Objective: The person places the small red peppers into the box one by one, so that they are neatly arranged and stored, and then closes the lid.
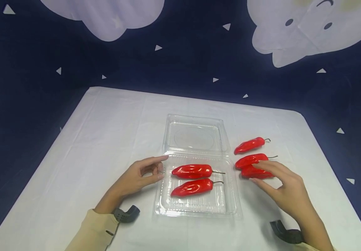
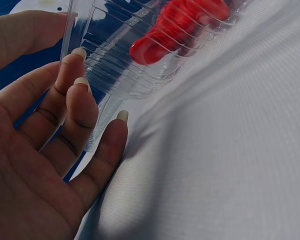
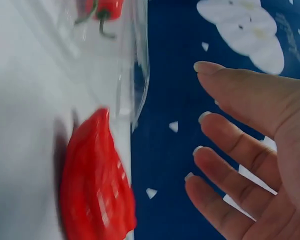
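A clear plastic clamshell box (image 1: 196,212) lies unfolded, with two red chili peppers (image 1: 193,188) side by side in its near half. At the box's left side is my left hand (image 1: 138,177), its fingertips at the wall (image 2: 87,25); the index finger reaches along the rim and other fingers bend loosely. Three more red peppers lie right of the box. Over the nearest of these, a red pepper (image 1: 255,172), hovers my right hand (image 1: 285,186), partly hiding it. In the right wrist view a pepper (image 3: 92,185) shows apart from the spread fingers, which hold nothing.
The box's lid half (image 1: 194,136) extends toward the back. Beyond the right hand lie a middle pepper (image 1: 249,160) and a farther pepper (image 1: 250,145). White cloth covers the table (image 1: 111,132); a dark blue patterned backdrop (image 1: 180,66) lies past its far edge.
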`<state>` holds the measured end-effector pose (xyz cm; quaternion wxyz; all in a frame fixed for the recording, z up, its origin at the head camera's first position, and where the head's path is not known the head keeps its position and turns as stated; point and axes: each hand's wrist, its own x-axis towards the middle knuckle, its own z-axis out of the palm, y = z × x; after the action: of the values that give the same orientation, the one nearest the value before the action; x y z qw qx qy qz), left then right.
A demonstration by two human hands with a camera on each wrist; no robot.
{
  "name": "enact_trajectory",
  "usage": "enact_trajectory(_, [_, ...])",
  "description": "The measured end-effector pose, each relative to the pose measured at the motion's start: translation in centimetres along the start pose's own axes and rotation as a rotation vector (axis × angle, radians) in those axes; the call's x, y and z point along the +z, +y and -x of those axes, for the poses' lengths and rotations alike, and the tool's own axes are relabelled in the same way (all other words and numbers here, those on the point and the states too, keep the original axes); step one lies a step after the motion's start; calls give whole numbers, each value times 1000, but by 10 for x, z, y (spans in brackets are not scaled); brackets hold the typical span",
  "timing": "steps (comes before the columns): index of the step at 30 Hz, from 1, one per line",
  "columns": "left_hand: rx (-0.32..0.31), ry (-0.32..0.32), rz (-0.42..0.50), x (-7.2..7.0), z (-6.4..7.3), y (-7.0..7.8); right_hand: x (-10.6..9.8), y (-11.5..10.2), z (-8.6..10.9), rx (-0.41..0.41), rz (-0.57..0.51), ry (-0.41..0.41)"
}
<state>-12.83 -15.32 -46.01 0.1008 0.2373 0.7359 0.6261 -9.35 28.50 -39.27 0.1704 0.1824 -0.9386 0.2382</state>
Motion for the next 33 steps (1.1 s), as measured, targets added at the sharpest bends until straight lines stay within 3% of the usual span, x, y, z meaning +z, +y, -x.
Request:
enact_trajectory(9, [11, -1, 1, -1, 1, -3, 3, 22, 10, 41, -16, -10])
enact_trajectory(23, [6, -7, 6, 0, 0, -2, -5, 42, 13, 29, -13, 12])
enact_trajectory(33, [-4, -4, -5, 0, -1, -1, -6, 62, 15, 110, -39, -3])
